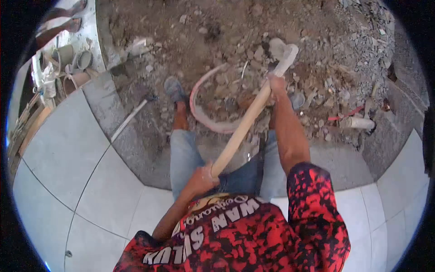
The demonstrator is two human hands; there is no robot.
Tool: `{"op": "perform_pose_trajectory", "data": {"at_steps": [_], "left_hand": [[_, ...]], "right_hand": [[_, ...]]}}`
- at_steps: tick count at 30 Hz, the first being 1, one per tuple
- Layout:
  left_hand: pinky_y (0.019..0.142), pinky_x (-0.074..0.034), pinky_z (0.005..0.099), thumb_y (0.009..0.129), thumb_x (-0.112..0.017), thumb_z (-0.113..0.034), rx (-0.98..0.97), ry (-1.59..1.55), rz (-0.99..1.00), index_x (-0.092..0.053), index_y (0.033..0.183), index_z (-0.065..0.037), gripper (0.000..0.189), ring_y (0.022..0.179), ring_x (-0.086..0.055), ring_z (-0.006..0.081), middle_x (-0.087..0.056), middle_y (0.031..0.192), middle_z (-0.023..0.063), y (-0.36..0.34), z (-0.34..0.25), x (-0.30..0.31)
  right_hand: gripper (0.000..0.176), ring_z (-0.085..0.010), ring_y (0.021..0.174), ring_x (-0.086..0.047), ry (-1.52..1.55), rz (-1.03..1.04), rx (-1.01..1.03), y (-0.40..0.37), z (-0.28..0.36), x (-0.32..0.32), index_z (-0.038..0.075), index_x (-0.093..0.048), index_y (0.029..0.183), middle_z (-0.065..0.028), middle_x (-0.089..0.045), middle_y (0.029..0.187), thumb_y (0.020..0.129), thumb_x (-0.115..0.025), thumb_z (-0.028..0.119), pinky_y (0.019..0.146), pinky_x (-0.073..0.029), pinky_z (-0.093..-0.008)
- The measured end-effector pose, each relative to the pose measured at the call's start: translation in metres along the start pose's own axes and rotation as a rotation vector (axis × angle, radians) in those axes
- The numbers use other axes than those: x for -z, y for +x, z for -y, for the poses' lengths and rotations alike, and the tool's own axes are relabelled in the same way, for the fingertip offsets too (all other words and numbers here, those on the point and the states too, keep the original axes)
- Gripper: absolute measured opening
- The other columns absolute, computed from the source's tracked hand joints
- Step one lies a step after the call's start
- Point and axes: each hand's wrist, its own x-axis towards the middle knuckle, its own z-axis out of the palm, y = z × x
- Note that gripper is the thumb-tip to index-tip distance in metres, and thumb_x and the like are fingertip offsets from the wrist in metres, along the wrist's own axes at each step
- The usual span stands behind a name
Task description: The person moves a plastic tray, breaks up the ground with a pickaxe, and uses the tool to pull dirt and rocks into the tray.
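Observation:
A long-handled hoe [244, 120] slants across the view, its pale wooden handle running from my waist up to a dusty grey head [282, 51] over the rubble. My left hand [202, 180] is closed round the handle's near end, in front of my shirt. Farther up, my right hand [275, 85] grips the handle just below the head, with the arm stretched forward. Soil and broken stones [231, 90] lie beneath the hoe. The exact shape of its blade is hard to make out.
A curved, pinkish hose or strip [195, 106] lies by my foot [174, 88]. White pipes stick out at left [129, 121] and right [358, 123]. Pale tiles [61, 149] border the rubble. Buckets [76, 80] stand at upper left, near another person's legs [59, 31].

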Motion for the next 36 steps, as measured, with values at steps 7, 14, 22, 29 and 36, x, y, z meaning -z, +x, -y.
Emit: {"op": "perform_pose_trajectory", "data": {"at_steps": [7, 14, 22, 29, 36], "left_hand": [[0.068, -0.042, 0.0505, 0.067, -0.061, -0.026, -0.090, 0.072, 0.039, -0.042, 0.102, -0.005, 0.045, 0.077, -0.055, 0.0436, -0.056, 0.079, 0.0270, -0.052, 0.109, 0.002], [0.064, -0.044, 0.0462, 0.068, -0.063, -0.027, -0.006, 0.040, 0.097, -0.045, 0.093, -0.004, 0.039, 0.076, -0.055, 0.0409, -0.056, 0.074, 0.0242, -0.120, 0.154, 0.027], [0.069, -0.045, 0.0444, 0.063, -0.064, -0.022, 0.098, 0.108, 0.093, -0.045, 0.095, -0.003, 0.042, 0.081, -0.055, 0.0389, -0.057, 0.082, 0.0223, -0.139, 0.215, 0.048], [0.069, -0.046, 0.0434, 0.062, -0.064, -0.023, 0.235, 0.237, 0.075, -0.047, 0.092, -0.003, 0.040, 0.077, -0.056, 0.0381, -0.058, 0.079, 0.0197, -0.150, 0.235, 0.035], [0.065, -0.043, 0.0462, 0.063, -0.063, -0.020, -0.163, 0.073, -0.077, -0.047, 0.090, -0.002, 0.036, 0.074, -0.053, 0.0405, -0.055, 0.077, 0.0203, -0.069, 0.150, 0.034]], "right_hand": [[0.015, -0.0239, 0.050, -0.055, 0.028, 0.001, -0.038, -0.074, -0.065, -0.024, -0.004, -0.049, 0.084, -0.0108, -0.052, 0.064, 0.076, -0.052, 0.008, 0.041, -0.046, -0.0354], [0.012, -0.0240, 0.050, -0.053, 0.012, 0.003, -0.026, -0.146, -0.133, -0.037, -0.003, -0.046, 0.080, -0.0102, -0.050, 0.066, 0.075, -0.051, 0.006, 0.044, -0.048, -0.0370], [0.020, -0.0197, 0.056, -0.051, -0.240, 0.176, -0.208, -0.122, -0.260, -0.072, -0.001, -0.047, 0.087, -0.0078, -0.049, 0.069, 0.072, -0.058, 0.005, 0.048, -0.044, -0.0325], [0.023, -0.0199, 0.056, -0.054, -0.250, -0.026, 0.190, -0.208, -0.183, -0.104, -0.003, -0.047, 0.089, -0.0087, -0.053, 0.067, 0.076, -0.057, 0.014, 0.049, -0.045, -0.0315], [0.034, -0.0227, 0.053, -0.054, -0.032, 0.032, 0.038, -0.114, -0.055, -0.089, -0.003, -0.034, 0.102, -0.0168, -0.052, 0.080, 0.075, -0.053, 0.006, 0.042, -0.046, -0.0328]]}}
